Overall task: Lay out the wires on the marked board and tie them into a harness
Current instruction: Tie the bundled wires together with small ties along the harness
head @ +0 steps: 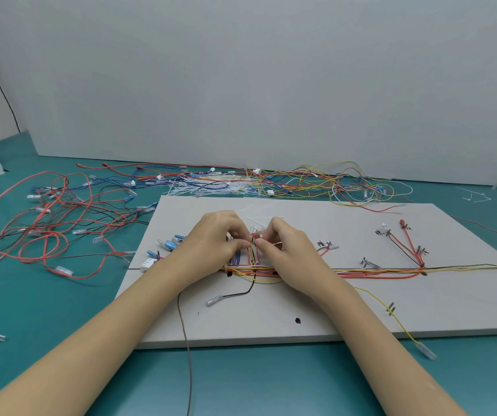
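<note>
A teal worktop [61,310] under a pale wall [271,70] carries the marked board [271,319]; left grip [214,238] and right grip [286,244] both pinch the wires [254,250].

A pale grey wall [271,70] rises behind the teal tabletop [61,310].

Left hand [215,238] and right hand [286,244] close together, fingertips pinching

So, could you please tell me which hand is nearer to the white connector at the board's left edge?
The left hand. It lies just right of the white connector; the right hand is farther right, past the left one, both pinching the wires.
</note>
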`<state>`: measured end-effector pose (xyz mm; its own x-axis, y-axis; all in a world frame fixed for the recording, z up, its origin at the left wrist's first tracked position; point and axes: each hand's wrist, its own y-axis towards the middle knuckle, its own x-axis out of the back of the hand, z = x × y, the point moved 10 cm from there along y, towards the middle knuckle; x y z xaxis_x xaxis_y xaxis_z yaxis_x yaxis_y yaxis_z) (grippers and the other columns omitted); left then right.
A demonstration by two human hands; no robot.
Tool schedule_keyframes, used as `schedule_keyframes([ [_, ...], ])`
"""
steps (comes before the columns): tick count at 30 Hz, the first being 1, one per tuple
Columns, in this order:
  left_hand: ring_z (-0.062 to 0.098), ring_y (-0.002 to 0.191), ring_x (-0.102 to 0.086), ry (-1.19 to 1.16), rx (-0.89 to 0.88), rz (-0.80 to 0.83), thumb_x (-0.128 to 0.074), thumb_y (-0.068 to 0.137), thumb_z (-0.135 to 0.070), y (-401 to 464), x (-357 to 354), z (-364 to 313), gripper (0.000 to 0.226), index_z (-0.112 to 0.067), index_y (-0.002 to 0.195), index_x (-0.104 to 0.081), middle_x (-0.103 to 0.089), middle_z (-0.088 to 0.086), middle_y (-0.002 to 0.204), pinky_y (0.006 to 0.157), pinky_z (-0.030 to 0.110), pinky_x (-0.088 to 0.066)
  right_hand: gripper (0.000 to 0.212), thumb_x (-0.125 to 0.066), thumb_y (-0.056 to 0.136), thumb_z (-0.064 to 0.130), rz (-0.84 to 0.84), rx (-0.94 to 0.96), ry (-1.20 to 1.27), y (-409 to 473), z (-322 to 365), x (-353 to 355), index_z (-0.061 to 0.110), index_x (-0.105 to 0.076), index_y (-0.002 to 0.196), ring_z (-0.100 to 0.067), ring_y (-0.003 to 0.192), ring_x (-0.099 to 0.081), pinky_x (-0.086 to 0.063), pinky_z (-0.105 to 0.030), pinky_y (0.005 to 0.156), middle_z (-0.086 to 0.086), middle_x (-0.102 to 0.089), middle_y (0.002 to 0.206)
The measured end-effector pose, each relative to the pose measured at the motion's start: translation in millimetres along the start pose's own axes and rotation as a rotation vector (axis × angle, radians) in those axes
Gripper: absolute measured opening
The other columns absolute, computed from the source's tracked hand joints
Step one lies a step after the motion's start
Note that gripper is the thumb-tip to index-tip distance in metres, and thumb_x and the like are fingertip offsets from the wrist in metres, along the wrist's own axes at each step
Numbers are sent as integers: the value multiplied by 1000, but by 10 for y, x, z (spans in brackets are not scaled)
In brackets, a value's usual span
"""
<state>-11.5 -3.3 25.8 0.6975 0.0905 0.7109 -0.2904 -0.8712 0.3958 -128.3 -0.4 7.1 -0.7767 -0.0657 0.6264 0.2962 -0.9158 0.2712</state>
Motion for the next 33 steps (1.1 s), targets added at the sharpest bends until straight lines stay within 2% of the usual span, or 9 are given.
schedule_keyframes([
  [2, 12, 80, -63, -22, -28, -3, -76, 76, 1, 3, 0, -21, 8, -7, 75, -76, -70, 1, 88, 70, 19, -44, 24, -55, 96, 20, 21, -8, -9, 1, 12, -10, 24, -44, 75, -24, 96, -63, -50, -41, 80, -3, -66, 90],
  [6, 10, 82, -64, 0, -43, 31, -76, 75, 2, 3, -41, -11, 9, -7, 72, -76, -73, 0, 89, 70, 9, -39, 25, -55, 96, 20, 51, -14, -36, 12, 16, -36, 25, -43, 75, -22, 84, -59, -46, -34, 72, -3, -65, 89],
  [9, 13, 87, -65, 40, -46, 46, -74, 76, 0, 8, -66, -2, 9, -8, 73, -76, -73, 0, 92, 76, 20, -46, 26, -55, 96, 19, 68, -5, -63, 32, 27, -51, 25, -42, 74, -16, 73, -52, -39, -31, 64, 0, -61, 83],
  [12, 14, 88, -65, 56, -45, 57, -74, 77, -2, 12, -87, 1, 8, -9, 74, -75, -73, -1, 93, 80, 29, -48, 24, -54, 96, 20, 43, -15, -48, 35, 1, -19, 24, -43, 75, -20, 84, -57, -44, -36, 72, -1, -63, 88],
  [17, 11, 84, -64, 39, -40, 62, -75, 77, -3, -3, -113, 1, 9, -11, 74, -76, -73, -3, 91, 76, 27, -48, 25, -53, 97, 18, -19, 35, 41, -3, 33, 78, 27, -41, 76, -13, 91, -61, -46, -27, 73, 2, -67, 100],
  [22, 13, 86, -63, -9, 4, 75, -74, 78, -4, 3, -123, 46, 14, -16, 72, -73, -71, -1, 92, 77, 29, -49, 21, -54, 98, 25, 33, -27, -5, 7, -78, 39, 21, -45, 79, -20, 90, -59, -45, -36, 75, 1, -66, 92],
  [25, 13, 91, -59, 5, 29, 81, -75, 80, -7, 3, -122, 73, 16, -21, 72, -70, -65, -1, 96, 80, 26, -45, 21, -57, 97, 24, 3, -49, 31, 4, -101, 43, 21, -47, 78, -17, 89, -59, -46, -32, 74, 3, -64, 88],
  [28, 14, 95, -53, 62, 22, 86, -74, 83, -14, 13, -96, 78, 16, -24, 74, -66, -59, -1, 97, 85, 28, -42, 20, -64, 92, 20, -115, -21, 48, 14, -65, 181, 21, -53, 75, -8, 78, -57, -39, -18, 66, 3, -61, 86],
  [33, 16, 92, -53, 74, 61, 169, -70, 87, -18, 12, -117, 100, 12, -24, 77, -66, -56, -1, 92, 83, 33, -46, 16, -74, 84, 17, -159, -47, 120, 1, -111, 271, 18, -66, 70, -1, 55, -50, -38, -16, 57, 11, -60, 61],
])
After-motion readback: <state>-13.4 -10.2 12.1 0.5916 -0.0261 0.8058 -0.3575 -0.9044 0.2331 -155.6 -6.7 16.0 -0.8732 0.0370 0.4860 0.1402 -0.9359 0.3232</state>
